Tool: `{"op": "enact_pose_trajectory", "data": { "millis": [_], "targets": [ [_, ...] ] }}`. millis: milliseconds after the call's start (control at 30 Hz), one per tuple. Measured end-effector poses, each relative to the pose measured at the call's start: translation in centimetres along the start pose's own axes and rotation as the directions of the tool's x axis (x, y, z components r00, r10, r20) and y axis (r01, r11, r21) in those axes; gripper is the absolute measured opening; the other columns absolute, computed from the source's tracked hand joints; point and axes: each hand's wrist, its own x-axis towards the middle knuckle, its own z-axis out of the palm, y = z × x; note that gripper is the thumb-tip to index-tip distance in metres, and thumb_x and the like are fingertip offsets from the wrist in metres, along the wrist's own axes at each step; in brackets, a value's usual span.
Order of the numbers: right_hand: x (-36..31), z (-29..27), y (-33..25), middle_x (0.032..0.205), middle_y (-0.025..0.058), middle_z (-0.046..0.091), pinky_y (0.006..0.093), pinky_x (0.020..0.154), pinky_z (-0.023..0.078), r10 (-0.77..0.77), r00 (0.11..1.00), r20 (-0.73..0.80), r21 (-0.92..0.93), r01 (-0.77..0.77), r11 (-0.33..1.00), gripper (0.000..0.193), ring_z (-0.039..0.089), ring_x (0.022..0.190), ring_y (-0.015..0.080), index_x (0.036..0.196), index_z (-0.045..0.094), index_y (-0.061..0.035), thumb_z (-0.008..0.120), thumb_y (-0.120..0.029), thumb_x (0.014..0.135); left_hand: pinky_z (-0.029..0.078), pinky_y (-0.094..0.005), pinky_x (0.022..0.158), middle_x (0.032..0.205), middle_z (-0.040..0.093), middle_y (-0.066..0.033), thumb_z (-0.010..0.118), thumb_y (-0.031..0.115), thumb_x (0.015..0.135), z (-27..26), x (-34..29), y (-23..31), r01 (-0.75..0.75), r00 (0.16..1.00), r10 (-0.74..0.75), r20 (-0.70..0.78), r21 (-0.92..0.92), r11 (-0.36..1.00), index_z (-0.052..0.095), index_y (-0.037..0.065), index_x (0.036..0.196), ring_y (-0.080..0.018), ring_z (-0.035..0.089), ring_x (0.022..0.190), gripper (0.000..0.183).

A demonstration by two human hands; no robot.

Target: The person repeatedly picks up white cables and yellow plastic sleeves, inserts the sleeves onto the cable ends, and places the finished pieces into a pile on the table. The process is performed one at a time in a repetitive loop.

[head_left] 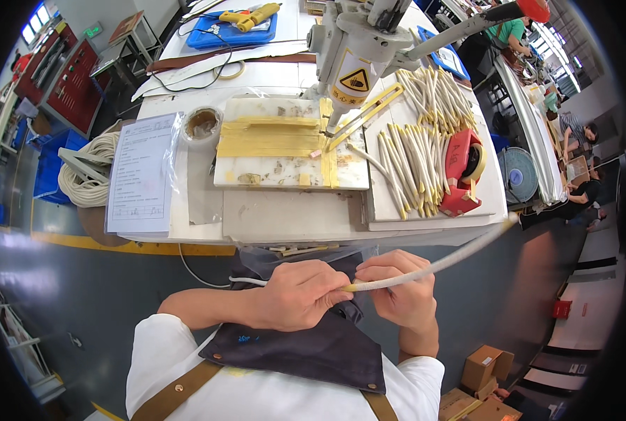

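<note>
A yellow glue gun (259,17) lay in a blue plastic tray (212,38) at the top. A white printed sheet in a clear plastic sleeve (142,175) rested at the left. Beyond stood a red metal cabinet (73,81). A round blue-grey fan (517,176) stood at the right, brown cardboard boxes (478,370) at lower right, and a co-worker in a green top (514,31) at upper right.

White shirt (292,405), dark apron (295,351), brown straps (177,391)

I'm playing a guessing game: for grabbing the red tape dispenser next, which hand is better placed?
Probably the right hand: it is nearer the red tape dispenser, on that side. The left hand is farther and pinches the white cord; the right's grip is unclear.
</note>
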Motion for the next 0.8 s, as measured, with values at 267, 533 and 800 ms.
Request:
{"op": "enact_pose_trajectory", "data": {
  "millis": [267, 533, 800],
  "targets": [
    [-0.8, 2.0, 1.1, 0.082, 0.0056, 0.074, 0.0289, 0.061, 0.056, 0.104, 0.99, -0.097, 0.257, -0.076, 0.963, 0.029, 0.071, 0.071, 0.0196, 0.092, 0.075, -0.0062, 0.078, 0.009, 0.068, 0.032, -0.0223, 0.043, 0.068, 0.058, -0.0008, 0.058, 0.026, 0.106, -1.5, 0.7, -0.1, 0.813, 0.55, -0.411, 0.727, -0.579, 0.064, 0.068, -0.003, 0.099, -0.0045, 0.041, 0.049, 0.032],
    [-2.9, 4.2, 3.4, 0.097, 0.0154, 0.075, 0.0336, 0.076, 0.059, 0.286, 0.957, 0.054, 0.693, -0.243, 0.679, 0.104, 0.073, 0.082, 0.0248, 0.163, 0.013, -0.0075, 0.079, 0.002, 0.082, 0.029, -0.0205, 0.041, 0.065, 0.055, -0.0028, 0.056, 0.026, 0.106, 0.2, -0.5, -2.4, 0.757, 0.457, -0.175, 0.872, -0.485, -0.438, 0.068, -0.006, 0.107, -0.0041, 0.033, 0.044, 0.034],
    [-5.5, 5.2, 3.3, 0.114, 0.0167, 0.066, 0.0341, 0.088, 0.057, 0.592, 0.804, 0.059, 0.787, -0.402, 0.468, 0.036, 0.068, 0.098, 0.0219, 0.12, 0.066, 0.008, 0.075, 0.0, 0.086, 0.056, -0.0277, 0.059, 0.089, 0.074, -0.01, 0.07, 0.002, 0.089, -0.2, -0.1, -0.5, 0.041, 0.977, -0.065, 0.204, 0.119, 0.992, 0.067, -0.005, 0.122, -0.0199, 0.072, 0.072, 0.034]
  ]
}}
